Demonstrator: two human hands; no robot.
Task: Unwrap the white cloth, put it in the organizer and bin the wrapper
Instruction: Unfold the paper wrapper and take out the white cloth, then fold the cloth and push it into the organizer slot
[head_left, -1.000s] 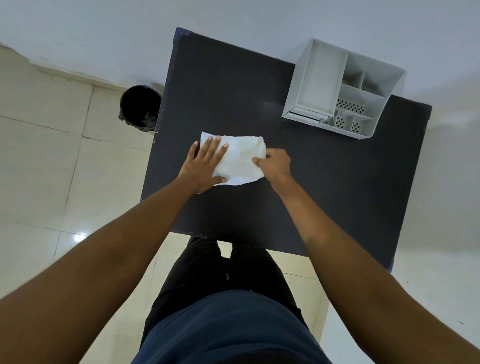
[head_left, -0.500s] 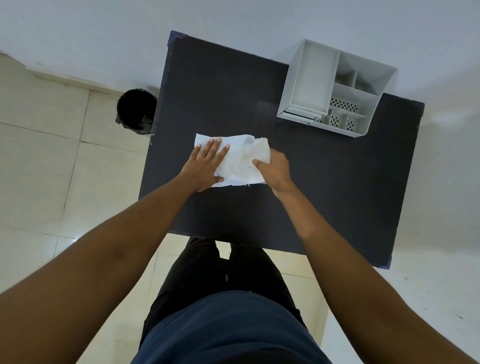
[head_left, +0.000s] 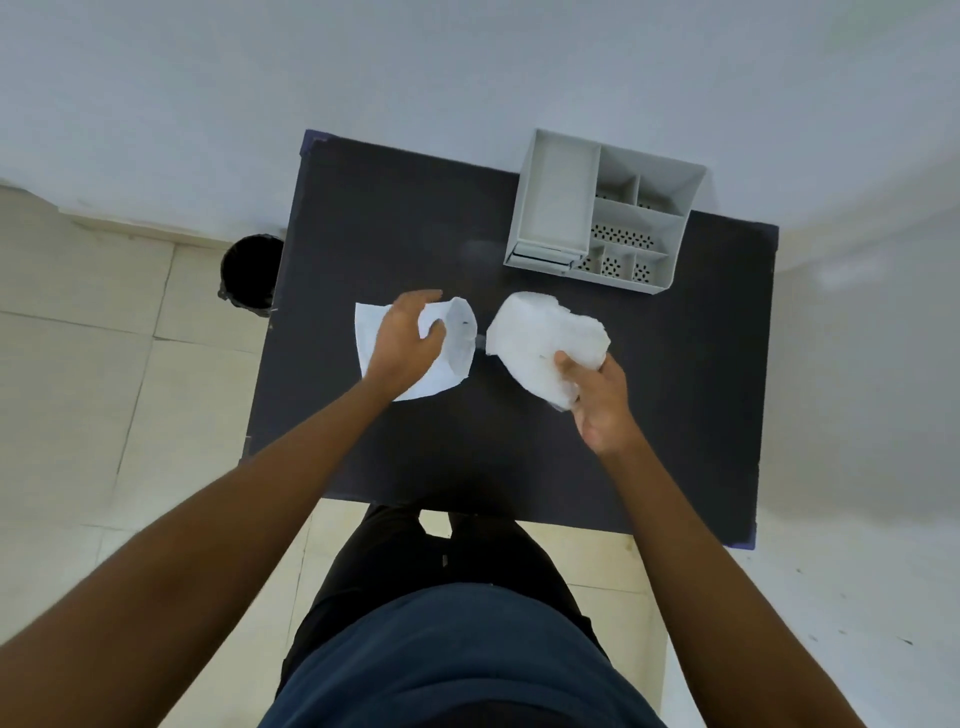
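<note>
The white cloth (head_left: 545, 340) is out of its wrapper, bunched up and lifted over the dark table (head_left: 519, 457), with my right hand (head_left: 597, 402) gripping its lower right end. My left hand (head_left: 408, 343) holds the flat white wrapper (head_left: 457, 338), whose open mouth faces right toward the cloth. A narrow gap separates wrapper and cloth. The white organizer (head_left: 602, 213) with several compartments stands at the table's far right. A black bin (head_left: 249, 273) sits on the floor off the table's left edge.
A pale wall runs behind the table. Beige floor tiles (head_left: 93, 389) lie to the left. My legs and dark shirt stand against the table's near edge.
My right hand has pulled the cloth out of the wrapper and moved right. My left hand, earlier pressing flat on the wrapper, now grips and lifts its open end.
</note>
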